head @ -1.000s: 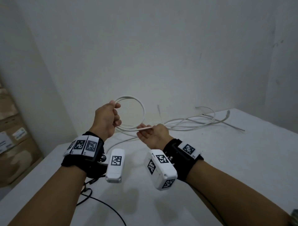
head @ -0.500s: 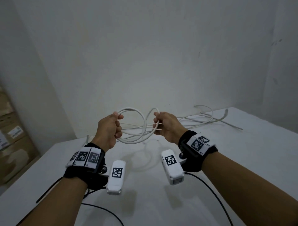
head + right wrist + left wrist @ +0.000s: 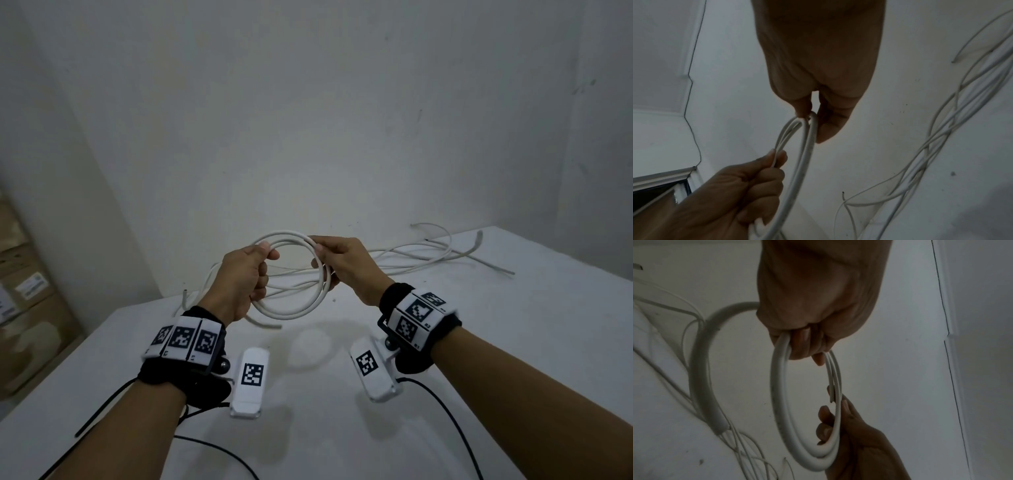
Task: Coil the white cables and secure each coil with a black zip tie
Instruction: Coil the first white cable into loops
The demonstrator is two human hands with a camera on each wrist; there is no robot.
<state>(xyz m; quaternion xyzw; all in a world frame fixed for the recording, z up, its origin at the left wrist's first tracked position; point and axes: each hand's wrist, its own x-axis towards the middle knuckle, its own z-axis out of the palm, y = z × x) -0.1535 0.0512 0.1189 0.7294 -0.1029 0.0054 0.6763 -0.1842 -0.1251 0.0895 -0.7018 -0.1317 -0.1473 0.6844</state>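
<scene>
A white cable coil [image 3: 291, 313] of a few turns hangs in the air between both hands, above the white table [image 3: 445, 342]. My left hand [image 3: 263, 270] grips the coil's left side in a fist. My right hand [image 3: 322, 262] pinches the right side between thumb and fingers. The left wrist view shows the coil [image 3: 781, 402] under my left hand [image 3: 807, 345], with a cut cable end [image 3: 831, 400] near the right hand's fingers [image 3: 826, 418]. In the right wrist view my right hand [image 3: 813, 118] pinches the coil [image 3: 805, 154].
Several loose white cables [image 3: 428, 253] lie tangled on the table behind the hands, also in the right wrist view [image 3: 941, 129]. A thin black strip [image 3: 102, 411] lies near my left forearm. Cardboard boxes [image 3: 30, 308] stand at the left. Walls close off the far side.
My right hand lifted the trailing cable into another loop and brought it onto the coil that the left hand holds. Both hands now hold one coil, closer together.
</scene>
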